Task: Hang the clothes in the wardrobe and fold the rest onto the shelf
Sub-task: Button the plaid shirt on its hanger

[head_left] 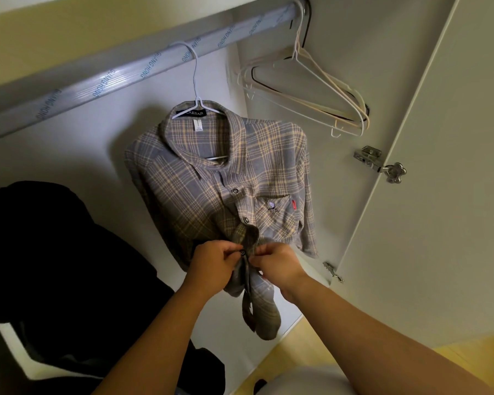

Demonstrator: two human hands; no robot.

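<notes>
A grey and yellow plaid shirt (pixel 211 178) hangs on a white hanger (pixel 196 81) hooked over the wardrobe rail (pixel 120 69). Its upper buttons are closed. My left hand (pixel 214 263) pinches the left front edge of the shirt at a dark button, low on the placket. My right hand (pixel 277 265) pinches the right front edge just beside it. The two hands nearly touch, and the shirt's tail hangs below them.
Several bare hangers (pixel 311 89) hang at the rail's right end, against the side wall. A black garment (pixel 40 252) hangs at the left. The open wardrobe door (pixel 454 195) with its hinges (pixel 380 163) stands at the right. Wooden floor shows below.
</notes>
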